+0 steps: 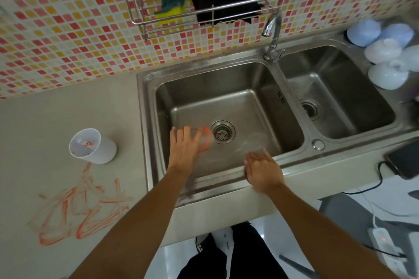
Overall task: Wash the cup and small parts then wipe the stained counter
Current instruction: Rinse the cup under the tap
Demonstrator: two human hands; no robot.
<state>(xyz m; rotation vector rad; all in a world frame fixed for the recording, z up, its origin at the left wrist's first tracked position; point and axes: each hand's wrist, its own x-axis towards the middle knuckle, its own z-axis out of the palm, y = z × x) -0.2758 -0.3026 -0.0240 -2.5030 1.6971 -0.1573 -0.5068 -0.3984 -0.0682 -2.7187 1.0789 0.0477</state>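
Note:
A white cup (95, 149) lies tilted on the grey counter left of the sink, with orange residue inside. In front of it, orange smears (84, 210) streak the counter. My left hand (183, 149) reaches into the left sink basin (249, 102) and grips a blurred clear part with an orange ring (206, 140) beside the drain (222, 132). My right hand (264, 172) hovers over the basin's front edge with its fingers together. A faint clear round shape (251, 142) blurs just past its fingertips, and whether the hand holds it is unclear.
The faucet (273, 29) stands between the two basins, with no water visible. A wall rack holds a green-yellow sponge (171, 7) and a black cloth (224, 2). Upturned pale bowls (385, 59) sit at the right. A phone (405, 158) on a cable lies on the right counter.

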